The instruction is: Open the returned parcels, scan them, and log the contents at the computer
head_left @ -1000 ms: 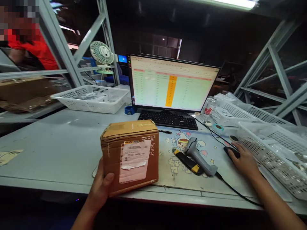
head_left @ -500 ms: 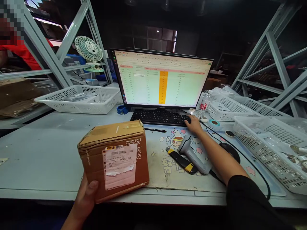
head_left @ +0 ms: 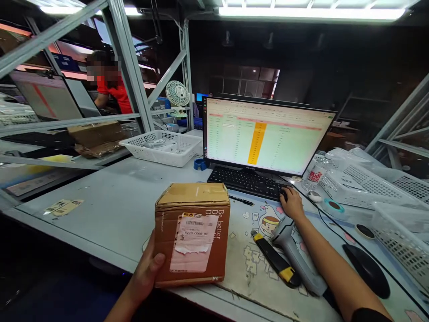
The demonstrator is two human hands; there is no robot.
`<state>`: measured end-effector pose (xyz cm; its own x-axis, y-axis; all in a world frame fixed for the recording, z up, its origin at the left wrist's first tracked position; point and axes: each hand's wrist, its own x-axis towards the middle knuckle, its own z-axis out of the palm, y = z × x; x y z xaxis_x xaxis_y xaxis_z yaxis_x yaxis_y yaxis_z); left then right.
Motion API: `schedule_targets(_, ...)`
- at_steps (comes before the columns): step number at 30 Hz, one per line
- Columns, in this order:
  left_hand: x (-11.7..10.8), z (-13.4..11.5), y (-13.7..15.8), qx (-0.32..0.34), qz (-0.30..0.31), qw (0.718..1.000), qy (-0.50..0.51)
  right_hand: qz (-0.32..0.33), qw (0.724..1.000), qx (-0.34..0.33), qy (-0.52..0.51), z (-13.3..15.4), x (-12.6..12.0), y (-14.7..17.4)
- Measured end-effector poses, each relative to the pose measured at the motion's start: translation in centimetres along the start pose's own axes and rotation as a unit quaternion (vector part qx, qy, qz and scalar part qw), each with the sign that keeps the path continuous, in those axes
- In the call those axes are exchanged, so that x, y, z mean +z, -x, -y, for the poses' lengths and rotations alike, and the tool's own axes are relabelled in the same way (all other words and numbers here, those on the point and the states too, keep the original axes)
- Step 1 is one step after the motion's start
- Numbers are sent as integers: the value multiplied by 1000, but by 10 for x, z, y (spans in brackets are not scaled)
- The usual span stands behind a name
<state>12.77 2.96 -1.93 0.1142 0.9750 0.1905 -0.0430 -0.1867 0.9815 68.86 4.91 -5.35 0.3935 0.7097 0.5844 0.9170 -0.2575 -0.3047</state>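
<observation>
My left hand [head_left: 149,264] grips the lower left side of a brown cardboard box [head_left: 217,264], thumb on its front; the other fingers are hidden behind it. The box is held at the desk's front edge, its torn white shipping label [head_left: 192,250] facing me. My right hand [head_left: 292,203] rests over the right end of a black keyboard [head_left: 241,182], fingers extended on the keys. Beneath my right forearm lie a grey barcode scanner [head_left: 295,255] and a black and yellow utility knife [head_left: 275,259]. The monitor [head_left: 234,143] behind the keyboard shows a spreadsheet.
A black pen [head_left: 241,200] lies before the keyboard. Left of the monitor are a blue tape roll [head_left: 200,164] and a white basket [head_left: 157,156]. More white baskets [head_left: 398,232], a bottle [head_left: 315,174] and a cable stand right. A person in red [head_left: 117,94] is beyond the metal frame.
My view has turned left and up, bringing the person and a second screen into sight. The box now faces me more squarely in my left hand. My right hand stays at the keyboard's right end.
</observation>
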Motion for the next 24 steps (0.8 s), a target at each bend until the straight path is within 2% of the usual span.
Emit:
schedule_targets(10, -2, 4, 1, -16, 2, 1000, 4, -10, 1000, -4, -11, -10, 9, 3)
schedule_targets(19, 2, -2, 2, -22, -8, 1000, -2, -25, 999, 31, -31, -20, 16, -1)
schedule_targets(24, 1, 0, 2, -1, -13, 1000, -6, -32, 997, 46, -44, -24, 19, -1)
